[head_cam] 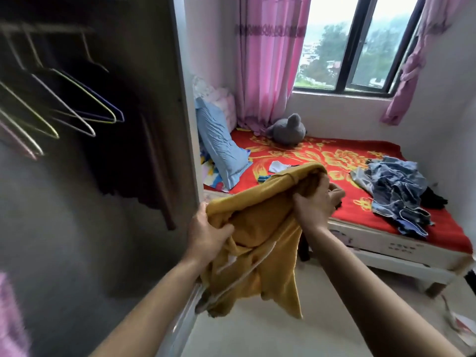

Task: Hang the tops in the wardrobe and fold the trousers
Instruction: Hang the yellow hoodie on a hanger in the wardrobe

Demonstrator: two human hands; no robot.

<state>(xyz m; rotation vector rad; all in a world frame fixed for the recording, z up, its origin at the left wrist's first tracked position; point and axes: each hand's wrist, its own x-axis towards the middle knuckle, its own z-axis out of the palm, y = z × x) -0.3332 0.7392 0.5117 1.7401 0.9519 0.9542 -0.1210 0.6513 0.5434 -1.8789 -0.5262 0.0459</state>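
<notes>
**2 hands spread a yellow top beside the open wardrobe**

Both forearms reached forward from the lower edge of the view, rising toward the middle. The left hand [207,235] was turned palm inward, fingers curled and thumb on top, gripping a bunched edge of the mustard-yellow soft fabric top [260,228] at the garment's 9 o'clock side. The right hand [318,203] sat higher, at the top's 2 o'clock, fingers closed around a fold of the cloth with the knuckles facing the bed. The top hung between the 2 hands in the air, its upper edge arched and its lower part dangling toward 6 o'clock above the pale floor.

At 9 o'clock of the top stood the open dark wardrobe [154,104], with thin wire hangers [85,109] on its rail and a dark hanging garment [123,155] just beside them. At 2 o'clock lay the bed with a red and gold floral blanket [322,153]; on it rested a crumpled heap of blue denim clothing [396,191] at 3 o'clock, a grey plush toy [287,130] at 12 o'clock, and a light blue pillow [221,148] leaning near the wardrobe edge.
</notes>
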